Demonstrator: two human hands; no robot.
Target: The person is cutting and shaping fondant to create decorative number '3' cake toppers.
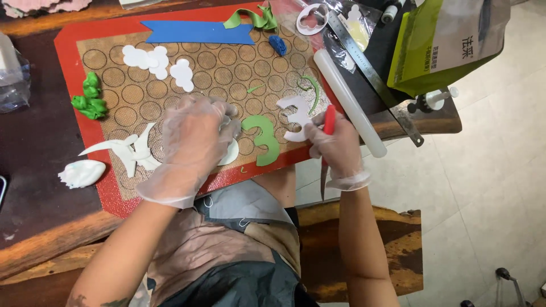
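White cut-out numeral [296,116], fondant by the look of it, sits right of centre in the frame on the silicone baking mat [114,187], its lower edge under your right hand [339,149]. That hand is closed round a red-handled tool [329,119], grip upright; whether a blade is touching the numeral cannot be told from here. Just left of it lies the green numeral [263,138], flat on the mat, near but apart from the white one. Your left hand [196,136], gloved, is spread and pressing down at centre frame on a white piece [232,153], only an edge of which shows; fingers bent, holding nothing up. Risks, as judged: the white numeral looks thin with narrow arms, so a drag of the tool or a lift from one end could tear or stretch it. The left palm may flatten or smear what it covers. Your right wrist works at the mat's lower right edge, close to the white rolling pin [347,99] lying diagonally half off the mat; a nudge could roll it toward the table edge. The metal ruler [369,68] beside it overhangs too. Green scraps [89,99] at left and white cloud shapes [153,59] upper left are well clear.
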